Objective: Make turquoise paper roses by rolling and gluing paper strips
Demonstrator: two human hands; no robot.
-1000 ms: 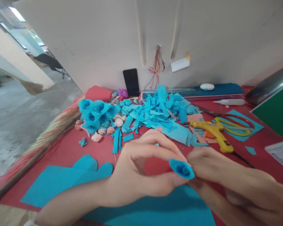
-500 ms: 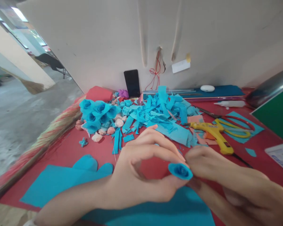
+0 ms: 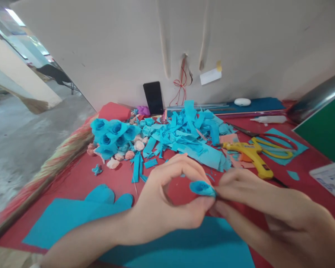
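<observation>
The rolled sky-blue paper flower [image 3: 202, 188] has tipped since the earlier frame, its mouth turning towards frame left. It sits right of lower centre, above the red-covered table [image 3: 80, 176]. Your bare right hand [image 3: 273, 204] reaches in from lower right, fingers bunched at the flower's base; whether they pinch it, I cannot tell. Your bare left hand [image 3: 164, 216] curls into a ring, thumb and index finger clamped on the flower. Expect it light, soft, easily creased: grip the narrow base, sparing the rim.
</observation>
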